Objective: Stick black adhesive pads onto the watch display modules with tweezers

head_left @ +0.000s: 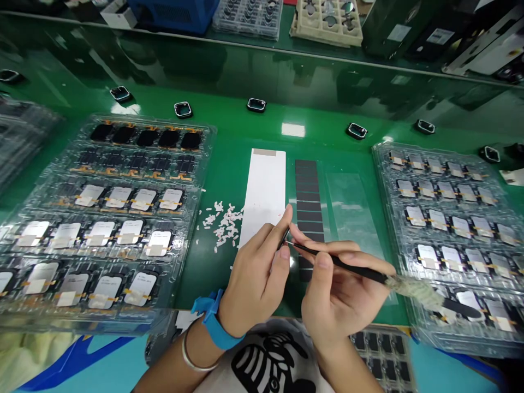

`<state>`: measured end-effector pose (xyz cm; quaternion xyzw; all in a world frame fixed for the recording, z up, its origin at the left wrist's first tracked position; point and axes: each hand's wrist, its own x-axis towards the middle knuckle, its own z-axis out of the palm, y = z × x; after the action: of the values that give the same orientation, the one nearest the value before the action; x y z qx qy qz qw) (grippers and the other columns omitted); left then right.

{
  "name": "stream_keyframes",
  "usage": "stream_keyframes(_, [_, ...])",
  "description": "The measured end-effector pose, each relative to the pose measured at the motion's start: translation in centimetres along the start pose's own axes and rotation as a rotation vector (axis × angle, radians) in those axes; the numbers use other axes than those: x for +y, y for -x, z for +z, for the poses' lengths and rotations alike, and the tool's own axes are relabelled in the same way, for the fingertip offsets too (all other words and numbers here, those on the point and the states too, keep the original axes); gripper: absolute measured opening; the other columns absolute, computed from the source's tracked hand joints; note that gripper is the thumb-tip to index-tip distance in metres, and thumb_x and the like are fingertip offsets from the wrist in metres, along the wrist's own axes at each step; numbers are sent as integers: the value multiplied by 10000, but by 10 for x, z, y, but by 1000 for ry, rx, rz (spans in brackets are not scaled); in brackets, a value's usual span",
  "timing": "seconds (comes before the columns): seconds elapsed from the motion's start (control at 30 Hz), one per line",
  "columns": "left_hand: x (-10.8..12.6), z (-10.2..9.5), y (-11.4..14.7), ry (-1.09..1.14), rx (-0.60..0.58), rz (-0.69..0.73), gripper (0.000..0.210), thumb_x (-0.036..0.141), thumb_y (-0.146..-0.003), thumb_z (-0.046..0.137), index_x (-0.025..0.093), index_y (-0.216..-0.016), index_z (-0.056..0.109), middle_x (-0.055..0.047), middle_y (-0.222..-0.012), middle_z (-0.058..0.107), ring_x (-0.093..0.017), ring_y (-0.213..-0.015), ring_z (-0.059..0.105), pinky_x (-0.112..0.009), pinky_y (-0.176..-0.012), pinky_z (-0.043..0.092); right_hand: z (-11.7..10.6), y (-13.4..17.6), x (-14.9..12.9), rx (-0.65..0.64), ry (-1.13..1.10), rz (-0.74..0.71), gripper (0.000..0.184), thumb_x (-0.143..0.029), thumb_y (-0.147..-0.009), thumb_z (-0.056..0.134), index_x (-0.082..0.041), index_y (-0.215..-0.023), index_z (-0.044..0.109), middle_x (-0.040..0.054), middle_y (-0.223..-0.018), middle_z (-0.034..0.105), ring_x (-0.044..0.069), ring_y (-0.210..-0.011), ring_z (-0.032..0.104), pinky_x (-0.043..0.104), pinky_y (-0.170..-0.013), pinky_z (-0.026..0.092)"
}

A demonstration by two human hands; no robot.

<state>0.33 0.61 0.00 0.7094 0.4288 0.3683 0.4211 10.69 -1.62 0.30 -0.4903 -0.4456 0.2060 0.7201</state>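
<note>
Black slim tool in the right hand, tip at a small dark piece beside the white strip.
Palm partly upturned, the right hand pinches the tool; the left hand, back uppermost, pinches the piece. The tool's long axis slants rightward and nearer from the strip, tip toward it.

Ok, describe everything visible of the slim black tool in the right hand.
The slim black tool has a smooth, dark shaft narrowing to a thin tip, a pale, crinkled wrap around its rear part, and a rounded black end beyond. The right hand grips the shaft between thumb and fingers, slanting it so the tip points toward the small dark piece in the left hand; whether they touch is unclear. Its rear overlaps the clear tray in view.
</note>
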Motion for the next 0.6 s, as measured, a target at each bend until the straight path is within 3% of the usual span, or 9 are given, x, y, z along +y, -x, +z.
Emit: stream_keyframes(0.6, [2,1,-1,-3,-17,-2,505,251,-1047,298,208,-1549,323,-96,-1041,631,-196,-882,595,-335,-858,537,2,0,1,41,-12,-28,248,-34,-890,554,-232,-1013,469,3,-860,626,143,-790,709,364,-701,693])
